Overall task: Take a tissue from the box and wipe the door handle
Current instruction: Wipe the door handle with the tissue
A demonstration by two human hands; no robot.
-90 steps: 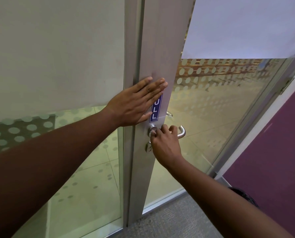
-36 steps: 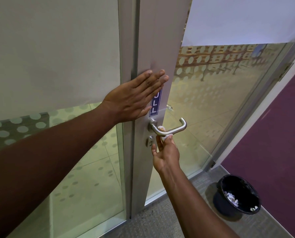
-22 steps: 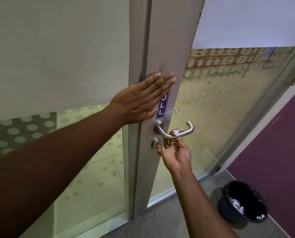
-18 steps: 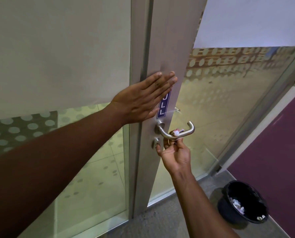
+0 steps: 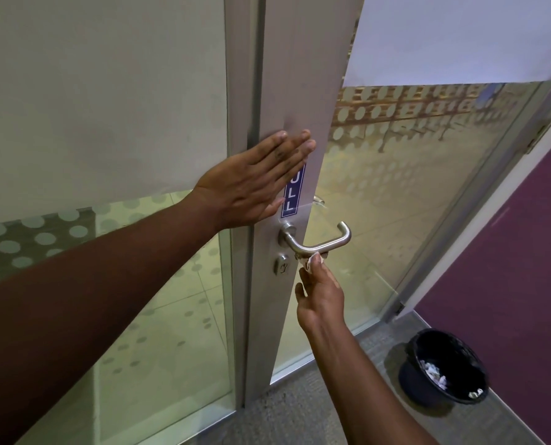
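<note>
Head view shows what is new: a moment ago the right hand [image 5: 320, 292] held the tissue [image 5: 309, 261] under the middle of the handle [image 5: 319, 244]. Now the tissue sits closer to the door [image 5: 287, 91] end of the bar, at about 7 o'clock from the bar's bent tip. Further back, the hand was over the top of the handle, near its round base. So the top looks wiped, and my guess is the wiping is now on the underside and is mostly done.

The right hand comes up from below, at 6 o'clock under the handle. Its fingers [image 5: 315, 260] are pinched together on the small white wad, and they press it up against the bottom of the bar. The thumb sticks out to the left, away from the tissue. The forearm runs down toward 5 o'clock.

The left hand [image 5: 251, 184] lies flat on the door frame, at 10 o'clock from the handle. Its fingers are straight, close side by side, and hold nothing. It has stayed there all along, so it seems to keep the door from swinging. It covers part of a blue sign [image 5: 291, 195].

A black bin [image 5: 444, 370] with some paper scraps stands on the floor at 4 o'clock, well apart from the door. No tissue box is in sight.
</note>
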